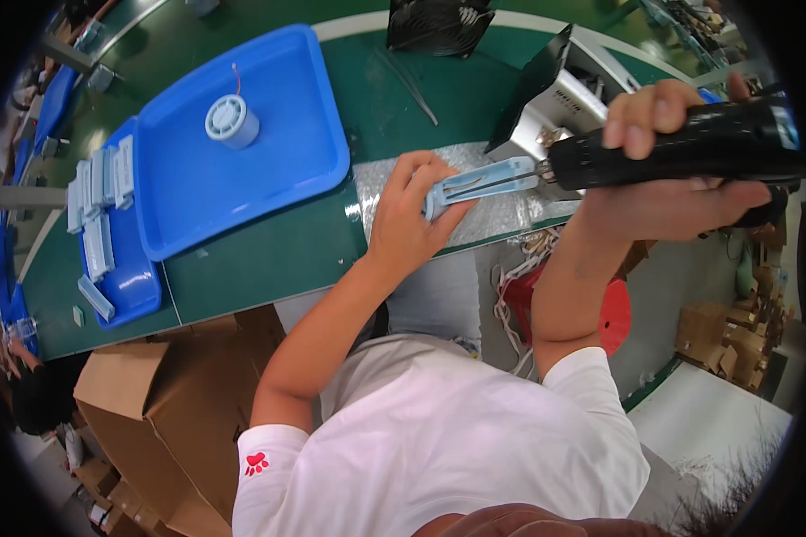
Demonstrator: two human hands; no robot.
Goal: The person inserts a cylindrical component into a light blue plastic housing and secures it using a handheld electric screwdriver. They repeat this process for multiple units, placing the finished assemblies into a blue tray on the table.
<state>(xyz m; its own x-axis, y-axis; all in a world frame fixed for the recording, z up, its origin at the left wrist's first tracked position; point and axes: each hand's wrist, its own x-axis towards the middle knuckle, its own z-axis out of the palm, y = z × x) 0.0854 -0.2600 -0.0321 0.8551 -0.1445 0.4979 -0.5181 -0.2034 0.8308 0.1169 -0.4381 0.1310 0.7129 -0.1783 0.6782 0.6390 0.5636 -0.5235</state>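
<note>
My left hand is closed round one end of a light-blue plastic housing, a long narrow part with its hollow side showing and a thin wire inside. In my right hand is a black electric screwdriver, held nearly level with the fingers over it and the thumb below. Its bit end points left and meets the far end of the housing; the screwdriver's nose partly covers that spot, so I cannot tell whether a screw sits there. Bubble wrap lies on the table beneath both.
On the green table, a blue tray bears a round light-blue fan-like part. Left of it, a smaller blue tray carries several light-blue housings. A silver-and-black machine, tweezers and a black fan stand farther back. Below is a cardboard box.
</note>
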